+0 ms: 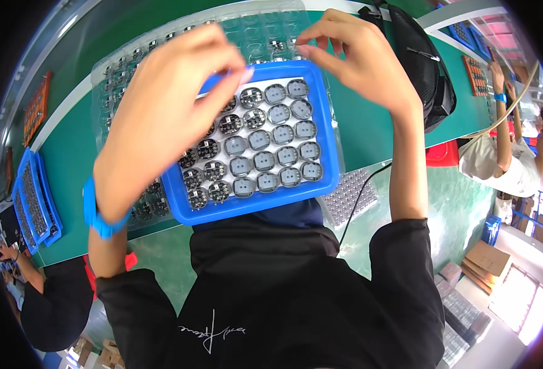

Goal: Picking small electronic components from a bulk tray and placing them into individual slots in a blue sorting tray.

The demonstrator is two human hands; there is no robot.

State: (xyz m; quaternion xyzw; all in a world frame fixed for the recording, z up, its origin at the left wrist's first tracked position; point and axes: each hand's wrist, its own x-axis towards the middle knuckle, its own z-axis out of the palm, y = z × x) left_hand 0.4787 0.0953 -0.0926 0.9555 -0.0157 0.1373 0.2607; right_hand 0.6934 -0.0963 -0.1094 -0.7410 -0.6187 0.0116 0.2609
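Observation:
My left hand (173, 92), with a blue wristband (102, 212), is blurred over the left part of a blue tray (256, 208). Its thumb and fingertips are closed together near the far rim; whatever they hold is hidden. In the blue tray are rows of grey round housings (264, 161); those at the left and far side carry dark round circuit boards (230, 124). Beyond the far rim, my right hand (363, 58) has thumb and forefinger closed at the edge of a small round circuit board (295, 43), at the clear plastic tray (253, 27).
The clear tray, with more boards, lies beneath the blue tray on a green table (369, 129). A black backpack (422, 67) stands at the right. Stacked blue trays (35, 197) and an orange tray (36, 109) are at the left. A black cable (362, 190) hangs down; co-workers sit at both sides.

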